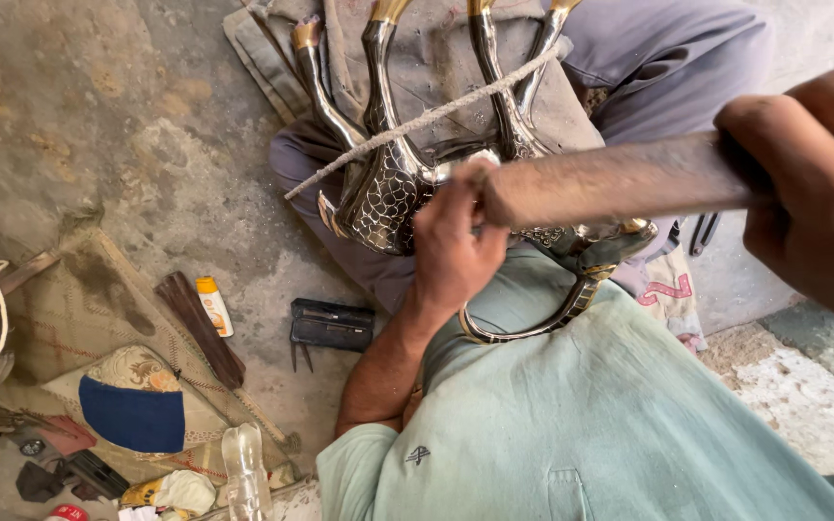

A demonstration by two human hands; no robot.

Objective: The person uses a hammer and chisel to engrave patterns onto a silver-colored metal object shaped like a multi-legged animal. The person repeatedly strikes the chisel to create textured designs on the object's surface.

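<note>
A polished metal ornament, with curved legs tipped in gold and a scale-patterned body, is laid across the lap at about twelve o'clock of the view, on a grey cloth and crossed by a cord. The left hand is closed near the middle of the piece, where the near end of a long, rough grey bar, probably a file, is met; its fingers are wrapped round that end, though what lies beneath them cannot be told. The right hand, at three o'clock, is clenched fully round the bar's other end. A slip could be judged the chief risk: should the bar skid off the rounded, shiny surface, the finish could be scratched or the left fingers struck, and the piece, resting only on cloth and legs, could be rocked sideways. At eight o'clock a dark wooden stick, a small yellow-capped tube and a black tool are lying on the concrete floor.
</note>
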